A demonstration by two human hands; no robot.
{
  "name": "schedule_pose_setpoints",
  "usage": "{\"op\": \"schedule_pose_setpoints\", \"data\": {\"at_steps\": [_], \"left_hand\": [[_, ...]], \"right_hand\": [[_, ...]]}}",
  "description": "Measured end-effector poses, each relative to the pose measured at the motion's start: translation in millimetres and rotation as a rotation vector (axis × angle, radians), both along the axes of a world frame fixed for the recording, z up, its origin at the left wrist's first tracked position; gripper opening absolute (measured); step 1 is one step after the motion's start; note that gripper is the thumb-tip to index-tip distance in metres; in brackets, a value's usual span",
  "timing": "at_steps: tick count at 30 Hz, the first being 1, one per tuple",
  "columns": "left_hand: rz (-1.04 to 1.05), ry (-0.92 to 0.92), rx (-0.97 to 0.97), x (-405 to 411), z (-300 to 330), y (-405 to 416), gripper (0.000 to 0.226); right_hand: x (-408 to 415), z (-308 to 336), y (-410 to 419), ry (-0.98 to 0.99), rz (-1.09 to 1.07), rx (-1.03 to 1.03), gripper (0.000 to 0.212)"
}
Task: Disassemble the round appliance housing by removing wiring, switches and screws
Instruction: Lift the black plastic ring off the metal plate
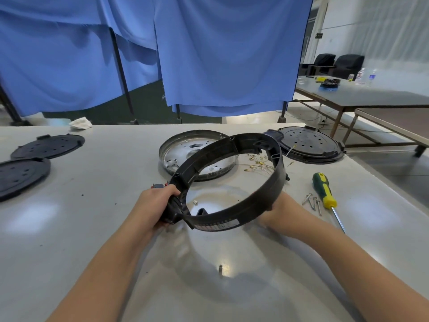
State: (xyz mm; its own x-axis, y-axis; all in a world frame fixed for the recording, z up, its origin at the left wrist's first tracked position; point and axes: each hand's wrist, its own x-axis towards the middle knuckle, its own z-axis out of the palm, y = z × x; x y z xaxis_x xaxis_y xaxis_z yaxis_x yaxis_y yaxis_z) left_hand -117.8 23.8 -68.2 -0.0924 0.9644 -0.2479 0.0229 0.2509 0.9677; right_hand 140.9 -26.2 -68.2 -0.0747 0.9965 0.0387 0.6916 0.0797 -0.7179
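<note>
I hold a black round housing ring (276, 182) tilted up above the table, its far edge raised. My left hand (155, 205) grips its near left side at a boxy block. My right hand (276, 212) holds the near right wall from outside, partly hidden by the ring. A red and black switch (159, 185) lies just beyond my left hand. Loose wires with brass terminals (257, 162) lie behind the ring. Several screws (313, 203) rest beside a green and yellow screwdriver (323, 190) at the right.
A shallow metal pan (176, 149) sits behind the ring. A black perforated disc (311, 142) lies at the back right, two more black discs (46, 146) at the far left. A small screw (220, 267) stands near me. Blue curtains hang beyond the table's far edge.
</note>
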Motion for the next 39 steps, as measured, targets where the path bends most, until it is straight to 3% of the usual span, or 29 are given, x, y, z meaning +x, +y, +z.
{"op": "schedule_pose_setpoints", "data": {"at_steps": [2,5,8,11,17,29,39], "left_hand": [[0.024,0.009,0.022,-2.8,0.7,0.6,0.012],[0.054,0.000,0.023,-5.9,-0.2,1.5,0.012],[0.073,-0.005,0.021,-7.0,-1.5,2.9,0.012],[0.084,-0.001,0.019,-6.1,-2.5,2.6,0.012],[0.089,-0.005,0.008,-2.1,-0.6,-1.2,0.013],[0.163,-0.049,0.086,-11.2,6.4,0.9,0.019],[0.198,-0.036,0.161,-12.7,2.6,3.3,0.017]], "right_hand": [[-12.0,13.4,-12.2,0.039,0.199,-0.129,0.017],[-29.9,25.3,-25.2,-0.058,0.449,-0.246,0.020],[-46.3,25.7,-35.5,-0.062,0.518,-0.297,0.025],[-54.8,18.5,-40.4,-0.155,0.527,-0.220,0.025],[-57.0,5.9,-37.7,-0.094,0.435,-0.169,0.010],[-53.4,-4.7,-0.1,-0.046,0.102,0.079,0.015],[42.6,15.2,9.6,-0.273,-0.210,0.138,0.012]]}}
